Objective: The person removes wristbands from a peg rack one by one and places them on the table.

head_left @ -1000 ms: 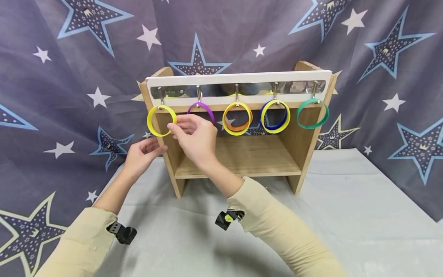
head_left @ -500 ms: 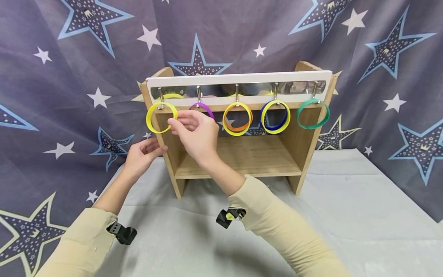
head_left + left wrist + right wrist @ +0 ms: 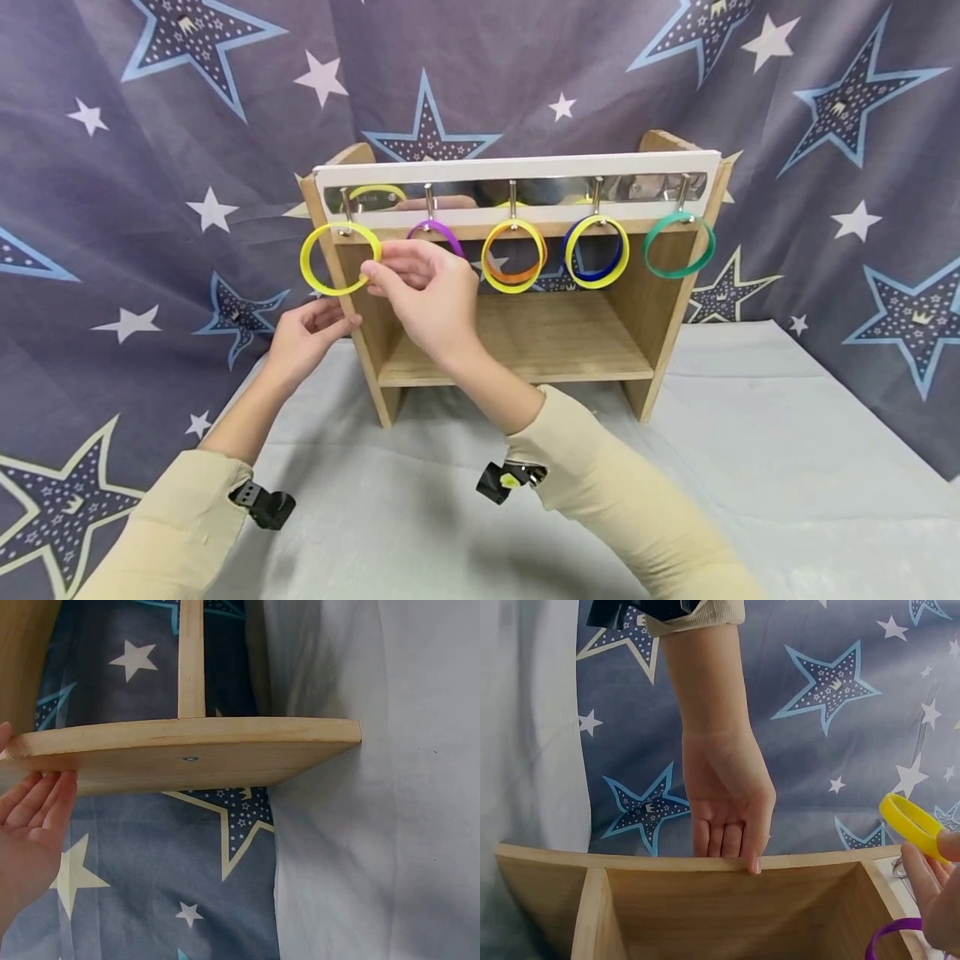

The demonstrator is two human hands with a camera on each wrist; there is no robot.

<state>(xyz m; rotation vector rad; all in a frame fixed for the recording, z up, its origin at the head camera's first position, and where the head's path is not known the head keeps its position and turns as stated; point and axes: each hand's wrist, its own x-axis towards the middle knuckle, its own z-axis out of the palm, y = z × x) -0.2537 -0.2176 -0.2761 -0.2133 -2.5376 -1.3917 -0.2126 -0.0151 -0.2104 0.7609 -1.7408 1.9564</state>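
Note:
My right hand [image 3: 435, 300] pinches a yellow ring [image 3: 306, 267] by its right side, thumb in front. The ring stands in front of the leftmost hook [image 3: 347, 204], overlapping it in the head view; in the right wrist view the yellow ring [image 3: 911, 825] shows apart from the board. My left hand [image 3: 307, 337] grips the left side panel of a small wooden shelf [image 3: 517, 333]. Its fingers lie along the panel's outer face [image 3: 135, 769], with the thumb over the front edge. A purple ring [image 3: 448, 237] hangs on the second hook, partly hidden behind my right hand.
Along the white hook board [image 3: 517, 171] hang a yellow ring [image 3: 487, 267] with an orange one, a yellow ring [image 3: 622, 271] with a blue one, and a green ring [image 3: 678, 273]. A grey cloth [image 3: 750, 467] covers the table; a star-patterned curtain [image 3: 480, 50] stands behind.
The yellow ring in my right hand has moved slightly left and out from the hook, and its reflection now shows in the metal strip. My left hand stays on the panel.

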